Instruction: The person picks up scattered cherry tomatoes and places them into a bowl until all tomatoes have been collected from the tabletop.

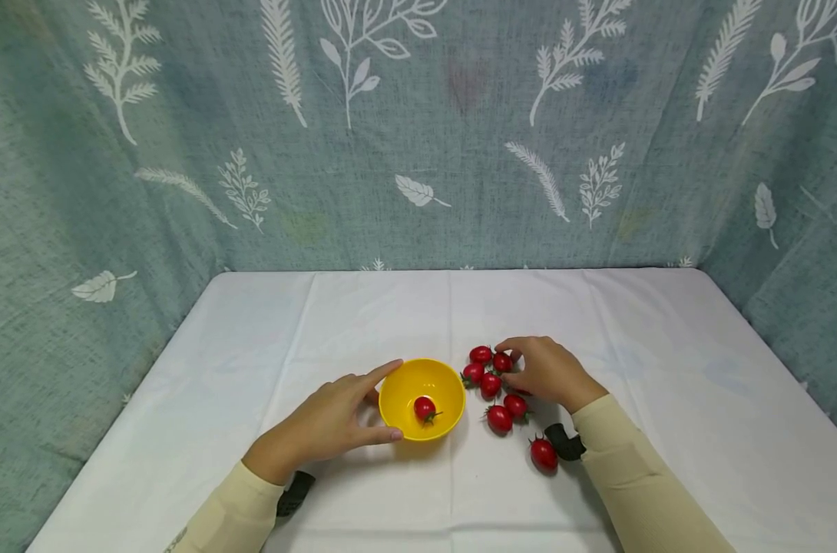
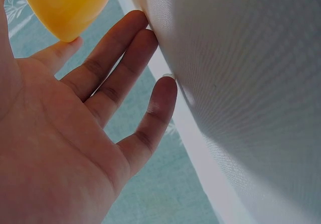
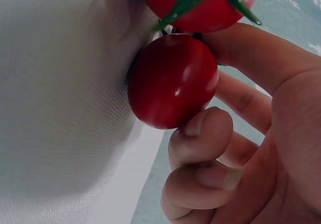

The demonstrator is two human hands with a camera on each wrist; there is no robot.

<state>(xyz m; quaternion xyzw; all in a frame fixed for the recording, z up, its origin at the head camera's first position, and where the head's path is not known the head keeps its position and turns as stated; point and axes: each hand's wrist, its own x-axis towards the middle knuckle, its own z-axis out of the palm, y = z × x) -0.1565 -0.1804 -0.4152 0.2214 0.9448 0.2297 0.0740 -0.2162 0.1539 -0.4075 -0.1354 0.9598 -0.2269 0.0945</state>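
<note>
A yellow bowl (image 1: 399, 432) stands on the white cloth with one cherry tomato (image 1: 425, 408) inside. My left hand (image 1: 325, 418) holds the bowl from its left, forefinger along the far rim and thumb along the near rim. In the left wrist view the other fingers of the left hand (image 2: 75, 123) stretch out below the bowl (image 2: 70, 8), tips at the cloth. To the bowl's right, my right hand (image 1: 548, 372) pinches a red cherry tomato (image 1: 502, 362) at the group's far side. Close up, fingertips meet the side of a glossy tomato (image 3: 173, 83).
Several cherry tomatoes with green stems lie right of the bowl, such as one (image 1: 499, 420) in front of the right hand. Another tomato (image 1: 544, 455) lies apart, nearer me, beside a black wrist strap (image 1: 565, 442). A patterned green curtain (image 1: 460, 153) hangs behind the table.
</note>
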